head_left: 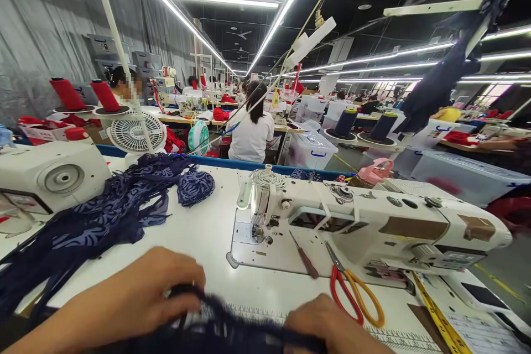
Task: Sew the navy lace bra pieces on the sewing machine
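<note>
My left hand point(145, 290) is at the front edge of the table, thumb and fingers closed on a strip of dark navy fabric point(236, 326). The fabric runs across to my right hand point(327, 323), which grips its other end; this hand is blurred by motion and partly cut off by the frame. Beyond my hands stands a white sewing machine point(385, 227) with its needle end to the left. Scissors point(348, 287) with one red and one orange handle lie before it, beside a dark-handled pointed tool point(307, 260). A printed ruler scale point(261, 312) crosses the table edge.
Patterned navy fabric point(112, 204) is heaped on the left, with a small bundle point(196, 187) nearby. A second machine point(53, 174) stands far left. A yellow tape measure point(440, 315) lies at right. Ahead, a person in white point(251, 133) sits with their back turned.
</note>
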A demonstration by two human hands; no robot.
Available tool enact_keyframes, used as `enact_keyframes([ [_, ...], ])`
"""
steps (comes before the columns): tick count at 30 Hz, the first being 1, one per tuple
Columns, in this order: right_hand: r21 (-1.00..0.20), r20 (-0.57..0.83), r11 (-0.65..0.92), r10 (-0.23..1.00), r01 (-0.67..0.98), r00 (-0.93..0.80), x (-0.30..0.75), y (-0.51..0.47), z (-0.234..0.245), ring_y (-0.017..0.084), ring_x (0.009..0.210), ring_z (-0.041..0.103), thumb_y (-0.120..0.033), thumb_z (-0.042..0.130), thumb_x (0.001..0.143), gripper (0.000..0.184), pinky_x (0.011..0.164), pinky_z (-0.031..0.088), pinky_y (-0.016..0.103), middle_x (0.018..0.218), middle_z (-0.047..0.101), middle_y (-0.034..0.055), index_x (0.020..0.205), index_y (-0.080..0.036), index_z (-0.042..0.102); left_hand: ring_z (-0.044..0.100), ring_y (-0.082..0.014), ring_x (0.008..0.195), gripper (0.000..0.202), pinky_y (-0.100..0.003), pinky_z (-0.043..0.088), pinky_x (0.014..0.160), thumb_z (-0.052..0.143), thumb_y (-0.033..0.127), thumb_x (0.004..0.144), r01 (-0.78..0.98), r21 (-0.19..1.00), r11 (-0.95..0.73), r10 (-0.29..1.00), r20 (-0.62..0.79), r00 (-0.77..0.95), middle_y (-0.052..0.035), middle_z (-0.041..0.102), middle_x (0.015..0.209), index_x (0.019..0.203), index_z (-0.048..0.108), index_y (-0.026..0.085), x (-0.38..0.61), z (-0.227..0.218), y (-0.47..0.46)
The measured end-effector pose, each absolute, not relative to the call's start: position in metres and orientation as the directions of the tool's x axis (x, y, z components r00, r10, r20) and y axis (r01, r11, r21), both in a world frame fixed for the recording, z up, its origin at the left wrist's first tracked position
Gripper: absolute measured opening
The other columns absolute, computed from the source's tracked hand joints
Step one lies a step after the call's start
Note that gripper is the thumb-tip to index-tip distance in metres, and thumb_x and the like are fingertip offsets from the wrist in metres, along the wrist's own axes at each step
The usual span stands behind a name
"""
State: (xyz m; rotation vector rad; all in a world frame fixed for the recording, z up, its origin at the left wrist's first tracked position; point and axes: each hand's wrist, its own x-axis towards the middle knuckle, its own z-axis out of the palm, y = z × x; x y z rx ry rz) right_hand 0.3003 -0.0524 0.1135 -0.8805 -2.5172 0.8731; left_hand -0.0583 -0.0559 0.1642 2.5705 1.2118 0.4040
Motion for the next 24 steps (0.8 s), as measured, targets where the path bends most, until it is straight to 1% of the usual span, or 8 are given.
enact_keyframes([
  [3, -0.091, 0.451, 0.762, 0.606, 0.641, -0.656, 0.328, -0.040, 0.119, 0.019, 0.068, 0.065, -0.016, 0.048, 0.096, 0.026, 0.060, 0.047, 0.029, 0.082, 0.071, 0.0038, 0.114, -0.024, 0.065, 0.063, -0.0173, 0.067, 0.030, -0.026, 0.049, 0.063, 0.039, 0.011, 0.100, 0.696, -0.195, -0.691, 0.531, 0.516, 0.672, -0.0007, 0.068, 0.081, 0.104, 0.066, 0.024, -0.064, 0.138, -0.036],
  [5, 0.223, 0.558, 0.694, 0.485, 0.684, -0.674, 0.341, -0.036, 0.114, 0.020, 0.064, 0.064, -0.012, 0.044, 0.094, 0.031, 0.061, 0.048, 0.032, 0.079, 0.070, 0.0050, 0.117, -0.021, 0.063, 0.065, -0.0194, 0.077, 0.035, -0.029, 0.050, 0.066, 0.038, 0.004, 0.098, 0.681, -0.310, -0.663, 0.463, 0.546, 0.699, -0.0039, 0.070, 0.092, 0.115, 0.062, 0.022, -0.061, 0.101, -0.037],
  [7, 0.336, 0.550, 0.639, 0.463, 0.692, -0.695, 0.346, -0.038, 0.102, 0.022, 0.066, 0.064, -0.020, 0.042, 0.098, 0.027, 0.061, 0.049, 0.034, 0.079, 0.069, 0.0069, 0.112, -0.021, 0.065, 0.065, -0.0198, 0.078, 0.033, -0.030, 0.050, 0.067, 0.037, 0.006, 0.099, 0.716, -0.283, -0.638, 0.504, 0.549, 0.666, -0.0049, 0.071, 0.093, 0.113, 0.063, 0.020, -0.052, 0.058, -0.046],
  [10, 0.285, 0.504, 0.670, 0.504, 0.686, -0.701, 0.333, -0.045, 0.081, 0.024, 0.079, 0.066, -0.035, 0.046, 0.100, 0.027, 0.067, 0.052, 0.036, 0.092, 0.071, 0.0096, 0.112, -0.021, 0.066, 0.066, -0.0243, 0.095, 0.036, -0.036, 0.053, 0.080, 0.034, 0.034, 0.106, 0.711, -0.179, -0.680, 0.467, 0.642, 0.608, -0.0086, 0.072, 0.105, 0.114, 0.066, 0.019, -0.027, 0.008, -0.058],
  [14, 0.024, 0.523, 0.737, 0.566, 0.675, -0.637, 0.287, -0.039, 0.057, 0.022, 0.105, 0.063, -0.010, 0.041, 0.097, 0.035, 0.091, 0.050, 0.036, 0.115, 0.069, 0.0108, 0.126, -0.017, 0.059, 0.059, -0.0254, 0.120, 0.037, -0.039, 0.042, 0.110, 0.046, 0.037, 0.104, 0.620, -0.116, -0.776, 0.401, 0.668, 0.627, -0.0101, 0.071, 0.119, 0.121, 0.065, 0.011, 0.011, 0.005, -0.048],
  [16, -0.076, 0.500, 0.772, 0.577, 0.631, -0.646, 0.264, -0.029, 0.044, 0.022, 0.110, 0.062, -0.008, 0.040, 0.097, 0.037, 0.094, 0.049, 0.035, 0.120, 0.068, 0.0104, 0.128, -0.015, 0.058, 0.059, -0.0259, 0.121, 0.044, -0.041, 0.040, 0.112, 0.050, 0.046, 0.101, 0.614, -0.125, -0.779, 0.439, 0.590, 0.678, -0.0095, 0.070, 0.122, 0.122, 0.064, 0.011, 0.025, 0.016, -0.036],
  [19, -0.094, 0.504, 0.740, 0.612, 0.666, -0.609, 0.250, -0.019, 0.023, 0.023, 0.104, 0.064, -0.011, 0.043, 0.098, 0.031, 0.088, 0.049, 0.037, 0.117, 0.070, 0.0084, 0.122, -0.016, 0.061, 0.061, -0.0307, 0.117, 0.061, -0.050, 0.040, 0.108, 0.053, 0.064, 0.092, 0.663, -0.153, -0.732, 0.533, 0.477, 0.699, -0.0104, 0.069, 0.125, 0.128, 0.062, 0.015, 0.027, 0.018, -0.026],
  [24, -0.109, 0.478, 0.702, 0.658, 0.704, -0.582, 0.257, -0.015, 0.016, 0.022, 0.101, 0.063, -0.014, 0.050, 0.097, 0.027, 0.091, 0.041, 0.037, 0.115, 0.071, 0.0059, 0.121, -0.020, 0.061, 0.056, -0.0305, 0.120, 0.064, -0.057, 0.007, 0.119, 0.054, 0.066, 0.092, 0.698, -0.127, -0.705, 0.590, 0.442, 0.676, -0.0058, 0.065, 0.134, 0.140, 0.053, 0.024, 0.011, 0.007, -0.025],
])
